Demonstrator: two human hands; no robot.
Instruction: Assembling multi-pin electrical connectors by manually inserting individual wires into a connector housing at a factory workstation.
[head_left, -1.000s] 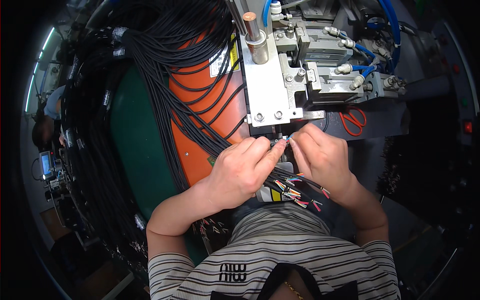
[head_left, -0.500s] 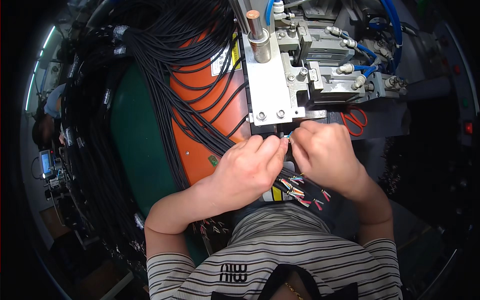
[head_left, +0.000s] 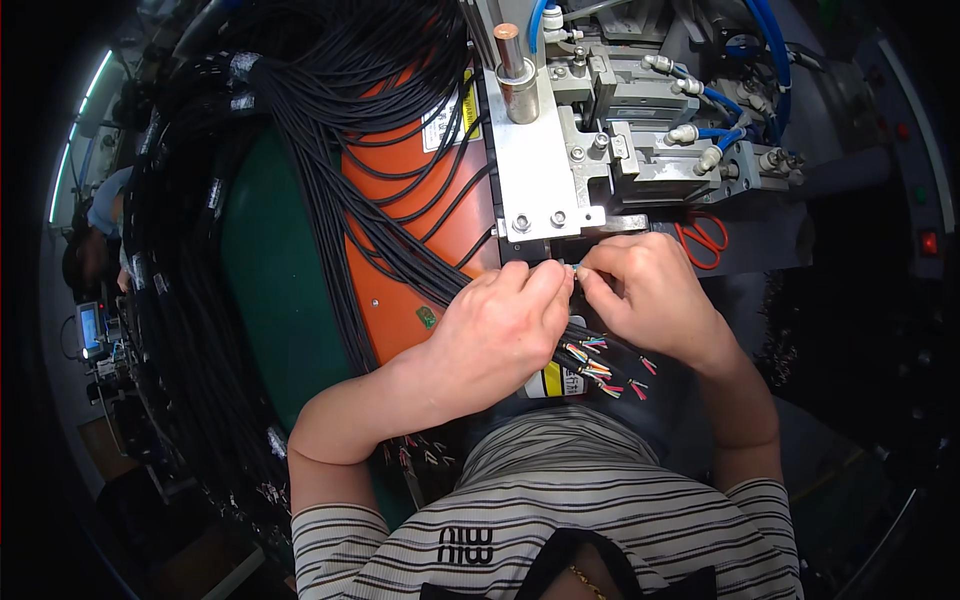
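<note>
My left hand (head_left: 503,328) is closed in a pinch, its fingertips at the end of a cable just below the metal plate of a machine (head_left: 535,165). My right hand (head_left: 650,300) meets it there, thumb and forefinger closed on the cable's thin coloured wires (head_left: 575,268), of which only a bluish bit shows between the fingers. Black cables (head_left: 410,262) run from the upper left and pass under my left hand. Their stripped ends (head_left: 592,368) fan out below both hands, showing red, white, blue and orange wires.
Red-handled scissors (head_left: 703,240) lie right of the plate. Pneumatic cylinders (head_left: 665,150) with blue hoses (head_left: 785,60) fill the upper right. An orange panel (head_left: 400,300) and a green surface (head_left: 265,270) lie left, beside hanging cable bundles (head_left: 180,290). Another person's sleeve (head_left: 108,205) shows far left.
My right hand has tilted and shifted slightly left, its thumb and forefinger now showing more plainly. My left hand stays nearly where it was. The machine sits slightly further left in view.
</note>
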